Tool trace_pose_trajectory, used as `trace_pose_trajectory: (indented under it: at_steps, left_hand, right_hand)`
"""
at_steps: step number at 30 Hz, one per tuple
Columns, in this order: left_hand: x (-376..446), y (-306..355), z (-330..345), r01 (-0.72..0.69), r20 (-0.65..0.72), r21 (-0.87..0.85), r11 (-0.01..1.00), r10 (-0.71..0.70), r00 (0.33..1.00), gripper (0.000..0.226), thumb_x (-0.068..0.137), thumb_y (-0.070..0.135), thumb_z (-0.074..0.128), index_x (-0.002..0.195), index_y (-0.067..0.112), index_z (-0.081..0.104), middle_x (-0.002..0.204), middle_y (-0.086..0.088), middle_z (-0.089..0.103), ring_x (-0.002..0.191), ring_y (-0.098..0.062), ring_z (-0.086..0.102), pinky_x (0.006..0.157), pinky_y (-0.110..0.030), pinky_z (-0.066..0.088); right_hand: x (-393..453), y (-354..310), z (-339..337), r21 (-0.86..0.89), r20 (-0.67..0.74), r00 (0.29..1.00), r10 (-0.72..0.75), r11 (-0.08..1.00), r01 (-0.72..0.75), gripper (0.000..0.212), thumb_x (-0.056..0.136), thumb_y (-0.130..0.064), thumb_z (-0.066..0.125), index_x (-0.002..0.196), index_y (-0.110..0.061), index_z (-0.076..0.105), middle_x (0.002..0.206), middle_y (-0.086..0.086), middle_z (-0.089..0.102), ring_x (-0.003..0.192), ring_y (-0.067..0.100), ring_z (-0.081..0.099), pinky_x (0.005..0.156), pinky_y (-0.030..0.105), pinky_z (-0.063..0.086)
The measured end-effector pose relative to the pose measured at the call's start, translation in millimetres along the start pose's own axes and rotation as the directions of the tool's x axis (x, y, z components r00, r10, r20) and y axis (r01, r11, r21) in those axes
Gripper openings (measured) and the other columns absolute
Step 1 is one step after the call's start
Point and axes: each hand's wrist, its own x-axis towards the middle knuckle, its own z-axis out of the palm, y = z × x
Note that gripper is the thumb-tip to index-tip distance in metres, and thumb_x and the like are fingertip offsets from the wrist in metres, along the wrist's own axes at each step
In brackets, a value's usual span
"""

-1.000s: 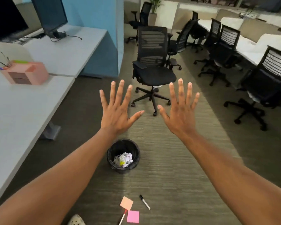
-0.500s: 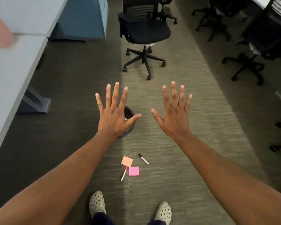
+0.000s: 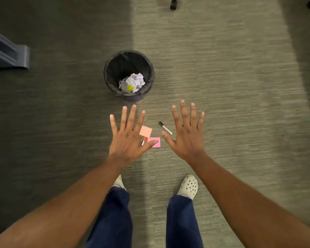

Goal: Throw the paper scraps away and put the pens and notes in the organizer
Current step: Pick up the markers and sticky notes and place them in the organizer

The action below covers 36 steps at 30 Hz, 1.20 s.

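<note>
Crumpled scraps [image 3: 132, 83] lie in bin [image 3: 128, 74]; two notes [image 3: 145, 131], two pens [image 3: 165, 127] remain on floor; left hand [image 3: 127, 138] and right hand [image 3: 187, 138] splayed, empty.

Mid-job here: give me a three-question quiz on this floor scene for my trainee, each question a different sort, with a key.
1. True or false: the left hand and right hand both hold nothing.
2. Multiple choice: the crumpled white paper scraps lie A) on the carpet, B) inside the round black waste bin, C) under a shoe.
3. Fill in: beside the peach square sticky note and pink square sticky note lie a black-capped white marker and a ___-capped pen.

Key: 1 true; 2 B; 3 red.
</note>
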Motion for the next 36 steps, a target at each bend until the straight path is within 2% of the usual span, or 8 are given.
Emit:
trace_pose_trajectory:
  at_steps: [9,15,19,23,25,28,31,36]
  left_hand:
    - [-9,-23,199,0.061,0.141,-0.020,0.998,-0.058,0.988,0.111,0.088,0.094,0.021,0.169,0.022,-0.001,0.177,-0.010,-0.009,0.163,-0.038,-0.008,0.122,-0.077,0.005]
    - [-24,-40,328,0.071,0.234,0.001,0.997,-0.069,0.970,0.112,0.086,0.096,0.019,0.168,0.023,-0.005,0.177,-0.011,-0.009,0.163,-0.039,-0.007,0.122,-0.077,0.005]
    - [-24,-43,379,0.077,0.266,-0.013,0.997,-0.071,0.961,0.113,0.086,0.096,0.020,0.169,0.024,-0.005,0.177,-0.012,-0.006,0.163,-0.039,-0.004,0.122,-0.077,0.004]
    - [-23,-42,406,0.113,0.329,0.000,0.994,-0.107,0.938,0.108,0.089,0.093,0.019,0.169,0.022,-0.001,0.177,-0.011,-0.001,0.164,-0.038,0.000,0.124,-0.073,0.003]
    - [-19,-38,413,0.177,0.380,-0.021,0.984,-0.156,0.912,0.095,0.097,0.081,0.030,0.168,0.020,0.009,0.173,-0.013,0.017,0.160,-0.039,0.020,0.123,-0.068,0.019]
    - [-7,-34,430,0.337,0.426,-0.140,0.931,-0.251,0.869,0.072,0.100,0.039,0.059,0.160,0.014,0.029,0.154,-0.014,0.041,0.137,-0.035,0.048,0.108,-0.054,0.049]
    - [11,-34,453,0.490,0.491,-0.198,0.849,-0.346,0.799,0.056,0.099,0.014,0.062,0.151,0.010,0.041,0.144,-0.017,0.048,0.121,-0.038,0.061,0.098,-0.051,0.056]
    - [36,-37,491,0.576,0.579,-0.145,0.804,-0.404,0.708,0.038,0.100,0.008,0.063,0.136,0.006,0.051,0.128,-0.023,0.063,0.111,-0.043,0.067,0.089,-0.051,0.057]
  right_hand:
    - [-38,12,202,0.014,0.183,0.981,-0.062,0.998,0.060,0.094,0.097,-0.077,0.031,0.168,-0.022,0.004,0.176,0.009,-0.004,0.161,0.040,-0.003,0.123,0.071,0.007]
    - [-53,23,328,-0.013,0.295,0.952,-0.088,0.995,0.096,0.093,0.098,-0.078,0.022,0.167,-0.021,0.002,0.176,0.011,-0.003,0.161,0.041,-0.003,0.122,0.072,0.009]
    - [-62,23,386,-0.034,0.362,0.928,-0.086,0.994,0.106,0.092,0.097,-0.079,0.020,0.167,-0.021,0.003,0.175,0.012,-0.002,0.161,0.041,-0.001,0.123,0.071,0.009]
    - [-67,22,412,-0.025,0.385,0.919,-0.088,0.994,0.106,0.093,0.097,-0.079,0.021,0.167,-0.021,0.002,0.175,0.013,-0.002,0.161,0.041,0.000,0.123,0.071,0.007]
    - [-69,22,416,-0.014,0.401,0.912,-0.086,0.995,0.100,0.091,0.098,-0.078,0.020,0.167,-0.021,0.002,0.175,0.013,-0.002,0.161,0.041,0.001,0.124,0.069,0.006]
    - [-66,32,422,0.006,0.453,0.890,-0.060,0.998,0.065,0.081,0.104,-0.069,0.019,0.167,-0.019,0.008,0.174,0.016,0.008,0.160,0.041,0.008,0.127,0.065,0.010]
    - [-47,57,434,0.037,0.496,0.868,0.006,0.999,-0.027,0.067,0.108,-0.053,0.031,0.162,-0.014,0.022,0.165,0.019,0.030,0.152,0.039,0.032,0.124,0.057,0.029]
    - [-10,88,455,0.056,0.468,0.878,0.098,0.988,-0.140,0.052,0.106,-0.033,0.046,0.152,-0.008,0.039,0.143,0.016,0.051,0.127,0.033,0.054,0.103,0.048,0.054]
